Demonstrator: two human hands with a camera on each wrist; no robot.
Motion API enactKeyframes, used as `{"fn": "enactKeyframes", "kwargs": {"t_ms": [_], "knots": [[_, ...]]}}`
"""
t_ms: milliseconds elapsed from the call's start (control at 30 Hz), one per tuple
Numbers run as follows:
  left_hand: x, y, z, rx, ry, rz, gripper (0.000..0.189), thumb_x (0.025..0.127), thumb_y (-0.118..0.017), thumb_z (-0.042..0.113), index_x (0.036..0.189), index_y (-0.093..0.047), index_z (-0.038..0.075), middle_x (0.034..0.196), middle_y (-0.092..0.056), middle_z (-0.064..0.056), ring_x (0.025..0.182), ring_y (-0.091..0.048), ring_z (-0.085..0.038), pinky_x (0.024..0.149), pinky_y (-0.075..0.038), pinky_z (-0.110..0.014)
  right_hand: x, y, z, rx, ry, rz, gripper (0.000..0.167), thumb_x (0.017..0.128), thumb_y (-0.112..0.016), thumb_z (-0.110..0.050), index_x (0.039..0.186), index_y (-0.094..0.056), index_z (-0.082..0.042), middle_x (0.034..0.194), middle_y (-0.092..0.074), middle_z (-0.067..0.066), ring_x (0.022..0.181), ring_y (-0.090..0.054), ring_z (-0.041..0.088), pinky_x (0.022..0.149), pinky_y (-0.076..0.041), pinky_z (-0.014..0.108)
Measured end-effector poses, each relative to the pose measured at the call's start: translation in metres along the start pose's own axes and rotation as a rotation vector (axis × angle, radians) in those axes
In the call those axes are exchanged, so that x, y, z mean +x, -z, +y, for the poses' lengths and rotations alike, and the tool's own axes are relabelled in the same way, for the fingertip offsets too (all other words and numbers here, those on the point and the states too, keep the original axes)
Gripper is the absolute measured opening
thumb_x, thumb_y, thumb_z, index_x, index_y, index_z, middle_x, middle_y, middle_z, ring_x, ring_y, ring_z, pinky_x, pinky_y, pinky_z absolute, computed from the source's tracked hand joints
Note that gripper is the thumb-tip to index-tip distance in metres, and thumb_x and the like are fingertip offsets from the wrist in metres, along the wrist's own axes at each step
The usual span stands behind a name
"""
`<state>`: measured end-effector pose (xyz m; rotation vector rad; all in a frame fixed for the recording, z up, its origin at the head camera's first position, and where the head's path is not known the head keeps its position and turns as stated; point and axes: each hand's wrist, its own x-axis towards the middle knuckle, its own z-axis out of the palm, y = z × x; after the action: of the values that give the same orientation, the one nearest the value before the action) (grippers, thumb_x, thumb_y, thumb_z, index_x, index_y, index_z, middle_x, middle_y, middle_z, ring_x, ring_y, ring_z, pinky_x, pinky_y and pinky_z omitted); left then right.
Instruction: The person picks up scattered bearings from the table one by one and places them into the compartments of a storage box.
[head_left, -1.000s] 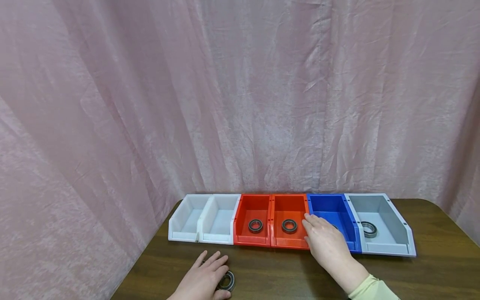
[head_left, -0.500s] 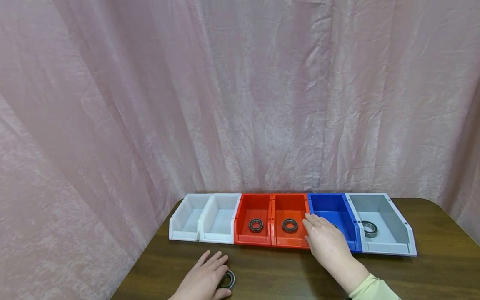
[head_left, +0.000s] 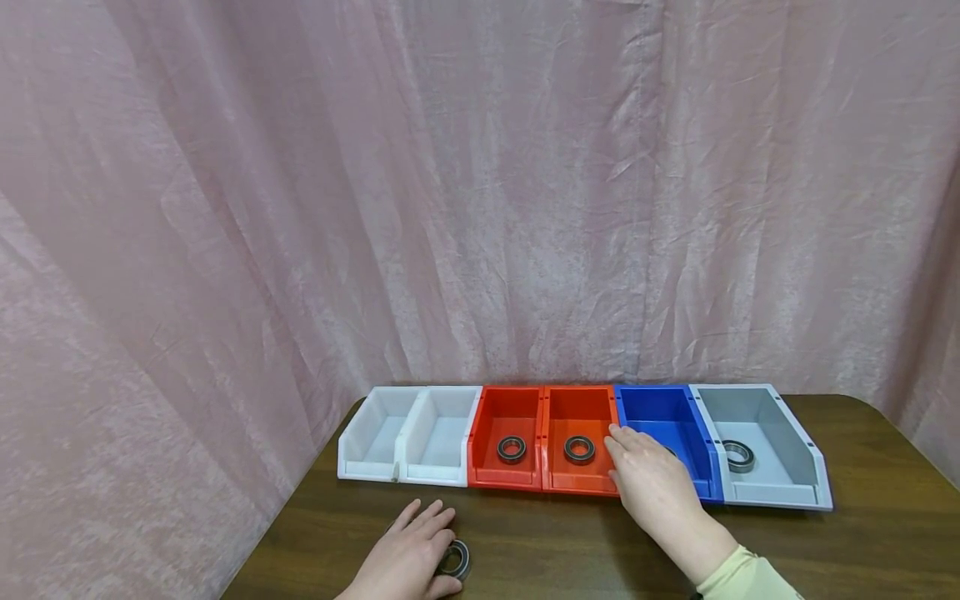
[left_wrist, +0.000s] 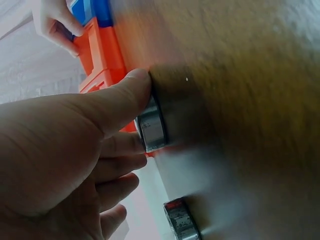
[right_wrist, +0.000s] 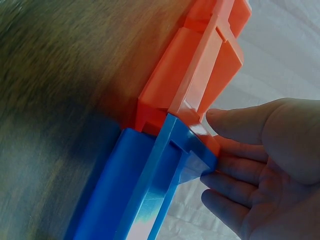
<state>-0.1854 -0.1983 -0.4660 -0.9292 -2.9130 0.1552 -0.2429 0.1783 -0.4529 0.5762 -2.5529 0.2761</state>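
Observation:
My left hand [head_left: 405,554] is low on the table, its thumb and index finger on opposite sides of a ball bearing [head_left: 455,560]. In the left wrist view this bearing [left_wrist: 151,125] sits on the wood between them, pinched. A second bearing [left_wrist: 181,219] lies beyond the fingertips, mostly hidden by the hand in the head view. My right hand [head_left: 652,482] rests over the divider between the orange bin [head_left: 577,412] and the blue bin [head_left: 656,408]. Its fingers are loosely bent, and no bearing shows in it. The bin walls hide part of its fingertips in the right wrist view.
Bearings lie in the red bin [head_left: 480,433], the orange bin and the grey bin [head_left: 780,450]; one partly shows in the blue bin. Two white bins [head_left: 435,479] stand at the row's left end. A pink curtain [head_left: 480,208] hangs behind the wooden table [head_left: 540,542].

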Motion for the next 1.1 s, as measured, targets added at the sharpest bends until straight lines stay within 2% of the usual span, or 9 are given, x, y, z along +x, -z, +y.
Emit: {"fn": "enactKeyframes", "kwargs": {"t_ms": [467, 567, 767, 1100], "knots": [[0.0014, 0.0001, 0.0032, 0.052, -0.009, 0.007, 0.055, 0.093, -0.083, 0.059, 0.117, -0.079, 0.009, 0.143, -0.072, -0.013, 0.144, -0.060, -0.032, 0.123, -0.043, -0.055, 0.0006, 0.0004, -0.0006, -0.005, 0.001, 0.002, 0.042, 0.086, -0.094, -0.011, 0.123, -0.079, 0.003, 0.135, -0.075, 0.021, 0.127, -0.071, 0.041, 0.111, -0.055, 0.055], [0.0015, -0.0014, 0.0038, 0.070, -0.014, 0.026, 0.055, 0.093, -0.082, 0.060, 0.117, -0.078, 0.010, 0.143, -0.071, -0.012, 0.145, -0.059, -0.031, 0.123, -0.043, -0.055, 0.0007, 0.0006, -0.0006, -0.005, 0.002, 0.002, 0.042, 0.086, -0.094, -0.010, 0.122, -0.079, 0.003, 0.135, -0.075, 0.021, 0.127, -0.071, 0.041, 0.111, -0.055, 0.055], [0.0009, -0.0028, 0.0019, 0.113, -0.046, 0.107, 0.055, 0.091, -0.083, 0.060, 0.114, -0.077, 0.011, 0.142, -0.071, -0.013, 0.142, -0.061, -0.032, 0.121, -0.044, -0.055, -0.0001, -0.0008, 0.0000, -0.009, 0.003, 0.023, 0.042, 0.085, -0.095, -0.010, 0.121, -0.079, 0.003, 0.134, -0.075, 0.021, 0.125, -0.072, 0.041, 0.109, -0.056, 0.055], [0.0009, 0.0064, -0.0009, 0.117, -0.039, 0.179, 0.056, 0.091, -0.086, 0.055, 0.121, -0.075, 0.008, 0.148, -0.068, -0.015, 0.144, -0.059, -0.035, 0.120, -0.045, -0.057, -0.0007, -0.0026, 0.0007, -0.011, 0.011, 0.050, 0.042, 0.083, -0.096, -0.010, 0.120, -0.079, 0.003, 0.132, -0.076, 0.021, 0.123, -0.073, 0.041, 0.107, -0.058, 0.055]]}}
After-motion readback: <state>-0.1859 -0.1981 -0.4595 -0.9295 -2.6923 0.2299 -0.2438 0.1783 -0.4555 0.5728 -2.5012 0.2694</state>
